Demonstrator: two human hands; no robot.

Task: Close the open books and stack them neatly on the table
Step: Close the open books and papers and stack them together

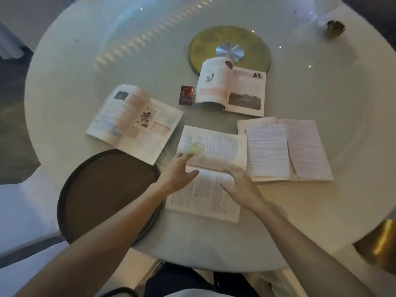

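Note:
Several open books lie on the round white table [75, 67]. The nearest book [214, 146], with a map on its far page, lies open in front of me. My left hand [177, 171] hovers over its left edge, fingers spread. My right hand [241, 185] rests flat on its near page, by the spine. A second open book [137, 123] lies to the left, a third [233, 91] farther back, and a fourth with loose sheets [285, 148] to the right.
A dark round tray [70, 189] sits at the near left, with a corner of the left book over its rim. A small red box [186, 95] stands mid-table. Behind it lies a green disc [203, 43]. A small dark object [334, 28] is far right.

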